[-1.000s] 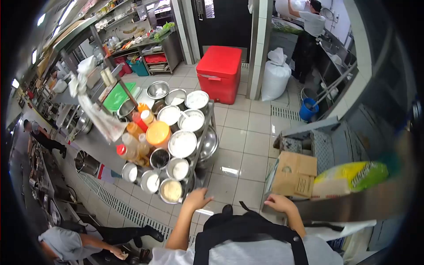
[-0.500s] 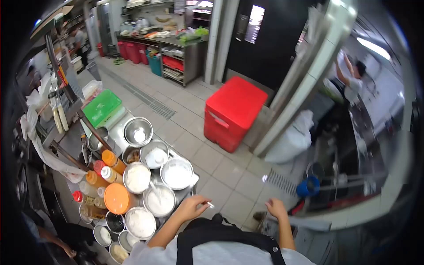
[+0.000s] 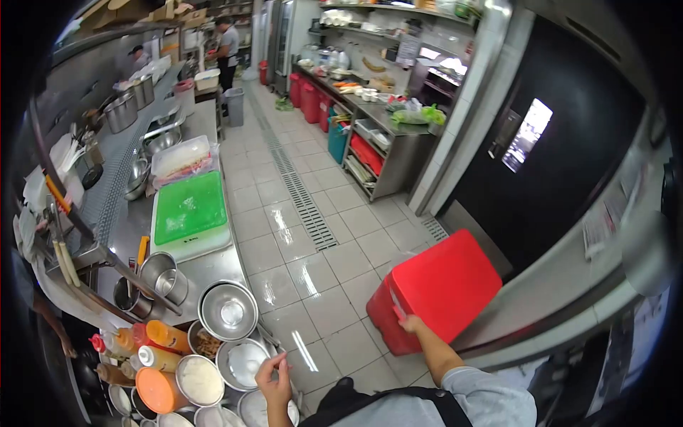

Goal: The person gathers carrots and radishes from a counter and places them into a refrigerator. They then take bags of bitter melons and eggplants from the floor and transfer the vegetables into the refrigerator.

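Standing on the floor [image 3: 276,252] near the black door [image 3: 544,135], the red box [image 3: 448,285] is now touched at its front by the right hand [image 3: 410,324], no longer held apart; whether that grip is closed cannot be told. Left hand [image 3: 276,381]: near the bowls [image 3: 242,359], grip narrow, nothing seen in it. Handling of the box is thereby allowed.

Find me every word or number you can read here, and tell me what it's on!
No text can be read.
White rectangular board under the green one: dark marks, too small.
White paper sheets on the right wall: too blurred.
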Action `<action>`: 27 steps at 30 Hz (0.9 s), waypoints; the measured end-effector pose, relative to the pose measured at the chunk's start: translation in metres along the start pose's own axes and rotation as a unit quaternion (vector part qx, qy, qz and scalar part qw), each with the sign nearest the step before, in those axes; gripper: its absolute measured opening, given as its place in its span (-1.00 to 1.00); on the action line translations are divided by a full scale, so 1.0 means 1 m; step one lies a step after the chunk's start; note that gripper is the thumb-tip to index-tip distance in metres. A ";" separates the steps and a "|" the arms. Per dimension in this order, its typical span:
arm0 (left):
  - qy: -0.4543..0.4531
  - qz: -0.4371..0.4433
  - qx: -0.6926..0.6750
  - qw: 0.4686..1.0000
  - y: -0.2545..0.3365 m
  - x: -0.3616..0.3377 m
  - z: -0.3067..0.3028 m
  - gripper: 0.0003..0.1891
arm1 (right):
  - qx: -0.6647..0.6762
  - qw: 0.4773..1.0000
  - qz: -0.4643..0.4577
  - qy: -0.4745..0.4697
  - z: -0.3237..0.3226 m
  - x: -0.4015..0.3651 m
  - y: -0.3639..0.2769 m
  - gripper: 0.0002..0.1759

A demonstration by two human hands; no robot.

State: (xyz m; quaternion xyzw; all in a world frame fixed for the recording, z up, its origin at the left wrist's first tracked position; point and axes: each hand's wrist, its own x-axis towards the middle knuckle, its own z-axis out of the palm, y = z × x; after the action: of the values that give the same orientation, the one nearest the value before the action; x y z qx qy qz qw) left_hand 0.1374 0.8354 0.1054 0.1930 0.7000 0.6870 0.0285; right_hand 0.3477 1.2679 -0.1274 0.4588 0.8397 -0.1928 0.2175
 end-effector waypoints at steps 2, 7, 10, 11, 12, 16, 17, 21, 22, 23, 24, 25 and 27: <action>-0.018 0.032 0.024 0.999 0.028 0.037 0.036 -0.86 | 0.184 0.959 0.151 -0.151 0.000 -0.012 0.063 -0.44; -0.081 0.056 0.121 0.988 0.045 0.131 0.099 -0.82 | 0.315 0.857 0.352 -0.205 0.001 0.007 0.197 -0.56; -0.119 -0.022 0.202 0.972 -0.012 0.178 0.118 -0.79 | 0.288 0.875 0.330 -0.204 -0.032 0.080 0.182 -0.59; -0.151 -0.031 0.306 0.939 -0.036 0.187 0.122 -0.75 | 0.268 0.891 0.302 -0.205 -0.045 0.116 0.169 -0.59; -0.185 -0.045 0.404 0.895 -0.068 0.188 0.122 -0.70 | 0.239 0.914 0.260 -0.201 -0.056 0.159 0.156 -0.60; -0.106 -0.410 0.342 0.839 -0.255 0.129 0.100 -0.58 | 0.031 0.991 -0.041 -0.121 -0.142 0.363 0.032 -0.61; -0.008 -0.455 0.291 0.842 -0.276 0.116 0.106 -0.58 | 0.026 0.977 -0.061 -0.201 -0.187 0.410 -0.022 -0.58; 0.046 -0.565 0.288 0.772 -0.300 0.141 0.182 -0.59 | 0.213 0.940 -0.264 -0.041 -0.307 0.516 -0.190 -0.50; 0.035 -0.580 0.290 0.760 -0.303 0.157 0.199 -0.59 | 0.287 0.921 -0.249 -0.090 -0.341 0.529 -0.225 -0.53; 0.026 -0.593 0.291 0.750 -0.306 0.175 0.213 -0.59 | 0.357 0.894 -0.235 -0.136 -0.366 0.548 -0.254 -0.56; 0.018 -0.605 0.293 0.740 -0.312 0.197 0.225 -0.59 | 0.358 0.894 -0.233 -0.134 -0.380 0.578 -0.276 -0.56; 0.011 -0.614 0.298 0.731 -0.320 0.219 0.237 -0.59 | 0.338 0.901 -0.238 -0.129 -0.390 0.609 -0.297 -0.57; -0.002 -0.626 0.307 0.716 -0.337 0.273 0.255 -0.59 | 0.290 0.912 -0.278 -0.081 -0.387 0.694 -0.322 -0.58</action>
State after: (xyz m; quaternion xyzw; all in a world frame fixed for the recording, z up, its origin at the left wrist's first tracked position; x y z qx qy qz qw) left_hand -0.1153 1.1684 -0.1746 -0.2901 0.8334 0.2588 0.3929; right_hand -0.3365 1.7840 -0.1421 0.2326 0.8200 -0.5168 0.0798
